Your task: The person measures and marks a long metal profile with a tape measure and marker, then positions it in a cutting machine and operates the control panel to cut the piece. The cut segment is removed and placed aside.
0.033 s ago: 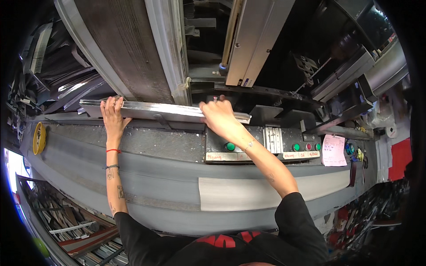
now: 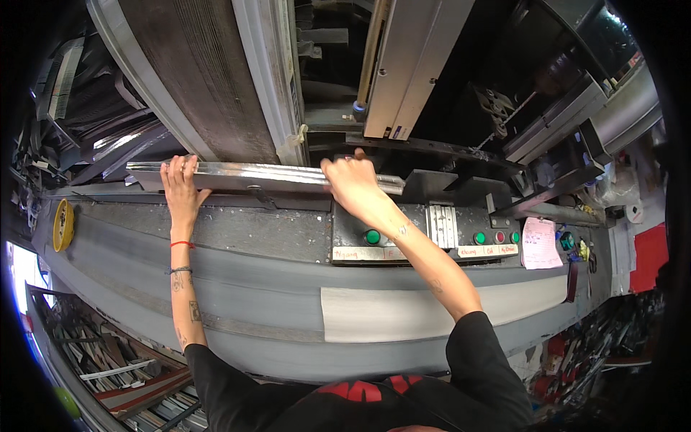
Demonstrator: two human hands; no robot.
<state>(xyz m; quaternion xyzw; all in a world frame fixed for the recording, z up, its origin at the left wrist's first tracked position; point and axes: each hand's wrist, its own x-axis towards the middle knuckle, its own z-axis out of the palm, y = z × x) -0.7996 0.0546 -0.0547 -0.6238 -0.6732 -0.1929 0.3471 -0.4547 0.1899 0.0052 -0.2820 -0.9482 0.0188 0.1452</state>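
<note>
A long silvery metal profile (image 2: 248, 176) lies crosswise at the back of the bench, its shiny ridged edge facing up. Near its left end my left hand (image 2: 183, 191) grips it, with the fingers bent over the top edge. Toward the right end my right hand (image 2: 354, 181) is wrapped over the same piece, and its short right tip shows past the knuckles. Under my right forearm is a black control box (image 2: 353, 229) with a green button (image 2: 371, 237). How the profile's back side rests is hidden.
More buttons (image 2: 499, 237) and a pink paper sheet (image 2: 541, 243) are to the right. A pale strip (image 2: 432, 309) lies along the near bench. At far left stands a yellow bowl (image 2: 63, 225). Beyond the profile rise a machine column (image 2: 417, 68) and a dark ribbed beam (image 2: 205, 79).
</note>
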